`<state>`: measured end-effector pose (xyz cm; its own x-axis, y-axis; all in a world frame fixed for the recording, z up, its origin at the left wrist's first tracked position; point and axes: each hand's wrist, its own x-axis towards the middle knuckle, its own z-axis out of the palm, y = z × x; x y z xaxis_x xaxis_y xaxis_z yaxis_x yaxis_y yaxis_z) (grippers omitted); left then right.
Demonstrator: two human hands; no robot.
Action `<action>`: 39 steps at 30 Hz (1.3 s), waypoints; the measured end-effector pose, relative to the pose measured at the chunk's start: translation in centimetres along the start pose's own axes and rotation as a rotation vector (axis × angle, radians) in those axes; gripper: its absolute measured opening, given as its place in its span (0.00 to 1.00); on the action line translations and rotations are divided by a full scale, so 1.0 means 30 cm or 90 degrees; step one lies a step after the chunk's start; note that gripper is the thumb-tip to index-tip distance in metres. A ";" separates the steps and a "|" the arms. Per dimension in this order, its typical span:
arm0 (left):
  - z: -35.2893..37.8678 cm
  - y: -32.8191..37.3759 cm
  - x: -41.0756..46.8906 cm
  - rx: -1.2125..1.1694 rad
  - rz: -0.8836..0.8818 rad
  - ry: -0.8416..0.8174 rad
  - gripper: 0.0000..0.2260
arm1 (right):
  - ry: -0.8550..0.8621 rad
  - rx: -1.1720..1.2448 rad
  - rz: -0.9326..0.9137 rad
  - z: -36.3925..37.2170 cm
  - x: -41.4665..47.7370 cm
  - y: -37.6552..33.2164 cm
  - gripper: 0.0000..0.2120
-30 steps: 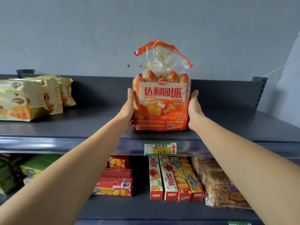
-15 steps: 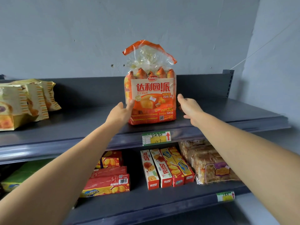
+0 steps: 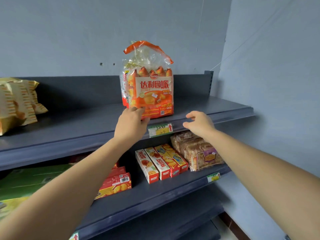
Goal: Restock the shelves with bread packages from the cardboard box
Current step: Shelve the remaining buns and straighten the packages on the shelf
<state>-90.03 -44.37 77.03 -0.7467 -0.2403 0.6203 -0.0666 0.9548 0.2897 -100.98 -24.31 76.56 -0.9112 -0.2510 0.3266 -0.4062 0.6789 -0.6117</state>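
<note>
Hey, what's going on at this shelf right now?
A person is stocking a dark grey metal shelf. An orange plastic bread package with a clear crimped top stands upright near the top shelf's front edge, above a green and yellow price tag. The left hand overlaps the package's lower left corner, apparently touching it. The right hand hangs open, clear of it. The cardboard box is out of view.

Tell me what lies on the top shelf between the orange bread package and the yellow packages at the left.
Nothing: in the head view the top shelf is bare between the orange bread package and the yellow packages.
</note>
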 end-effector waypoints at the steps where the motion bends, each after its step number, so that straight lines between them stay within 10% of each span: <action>1: 0.004 0.008 -0.021 0.017 0.024 -0.010 0.15 | -0.004 -0.025 -0.004 0.001 -0.026 0.013 0.20; 23: 0.210 0.250 -0.409 0.127 0.136 -0.262 0.18 | -0.067 -0.279 0.010 -0.077 -0.497 0.344 0.17; 39: 0.371 0.255 -0.491 0.044 0.359 -0.392 0.17 | -0.085 -0.308 0.259 -0.032 -0.793 0.446 0.24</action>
<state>-86.90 -31.59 61.99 -0.9069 0.3958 0.1446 0.3996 0.9167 -0.0030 -84.68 -8.58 61.30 -0.9992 0.0290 0.0260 0.0212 0.9646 -0.2630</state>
